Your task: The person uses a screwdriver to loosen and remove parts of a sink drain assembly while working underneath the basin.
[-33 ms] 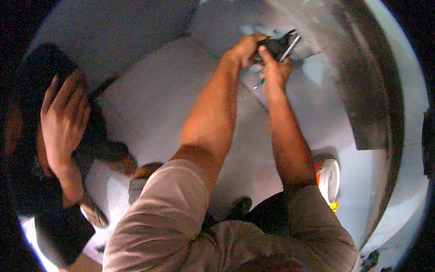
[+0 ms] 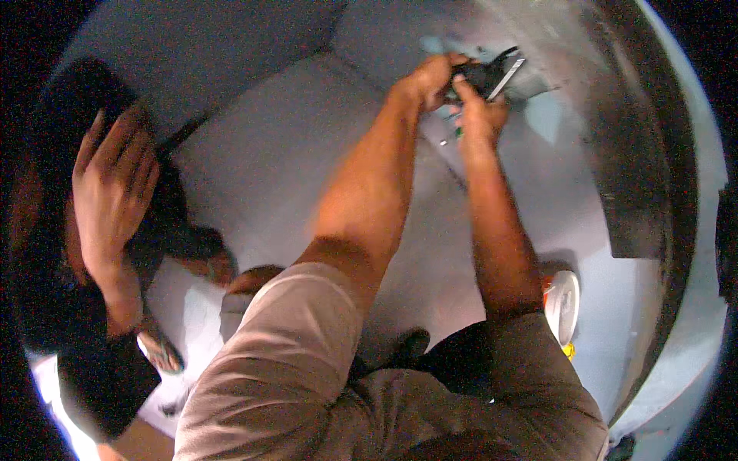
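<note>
My arms reach forward toward the far wall. Both hands are closed around a black object (image 2: 483, 75) with a thin, curved black part sticking out; blur and dim light hide what kind it is. My left hand (image 2: 430, 83) grips it from the left side. On its near right side, the thumb of my right hand (image 2: 481, 119) presses against it. A straight, thin silver rod (image 2: 507, 79) slants up and right past my right hand. Below those fingers shows a small green bit (image 2: 460, 132); whether it belongs to the rod I cannot tell.
At the left sits another person in dark clothes, one hand (image 2: 115, 184) raised and a sandalled foot (image 2: 160, 353) on the floor. A white and orange bucket (image 2: 565, 307) stands right of my right arm, a yellow thing (image 2: 569, 351) beside it. A dark panel (image 2: 626, 192) runs along the right wall.
The whole view has shifted slightly, so my hands and the black object appear a little farther right. Both hands keep their hold.
</note>
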Available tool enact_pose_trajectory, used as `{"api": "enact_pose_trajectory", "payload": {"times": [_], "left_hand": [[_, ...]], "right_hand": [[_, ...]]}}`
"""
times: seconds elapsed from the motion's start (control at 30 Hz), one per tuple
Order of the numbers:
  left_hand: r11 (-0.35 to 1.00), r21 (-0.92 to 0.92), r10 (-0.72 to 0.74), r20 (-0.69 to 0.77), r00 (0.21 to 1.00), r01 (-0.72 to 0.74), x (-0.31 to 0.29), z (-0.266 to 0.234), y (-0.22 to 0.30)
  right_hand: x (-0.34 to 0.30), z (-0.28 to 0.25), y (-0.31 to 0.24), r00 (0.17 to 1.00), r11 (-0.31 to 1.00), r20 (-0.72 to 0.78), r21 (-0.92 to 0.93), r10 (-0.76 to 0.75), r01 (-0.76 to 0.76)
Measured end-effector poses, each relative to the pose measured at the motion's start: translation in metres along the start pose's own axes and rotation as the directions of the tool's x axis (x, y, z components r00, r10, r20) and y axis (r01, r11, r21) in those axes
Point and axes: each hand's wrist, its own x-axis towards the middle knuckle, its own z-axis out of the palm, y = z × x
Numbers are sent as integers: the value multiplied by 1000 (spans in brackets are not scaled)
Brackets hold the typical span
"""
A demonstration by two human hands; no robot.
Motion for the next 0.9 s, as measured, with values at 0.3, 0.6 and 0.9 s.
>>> {"api": "enact_pose_trajectory", "payload": {"times": [0.3,0.6,0.9], "left_hand": [[526,832,157,109,982,-176,-62,-89,-1],[201,927,500,-375,780,317,-383,-173,-210],[-35,414,564,-743,360,910,-582,-117,-225]], "right_hand": [[26,-8,-5,970,905,54,-351,-237,241],[15,-15,12,990,949,-73,-300,-120,93],[43,-5,31,998,930,19,-362,-61,64]]}}
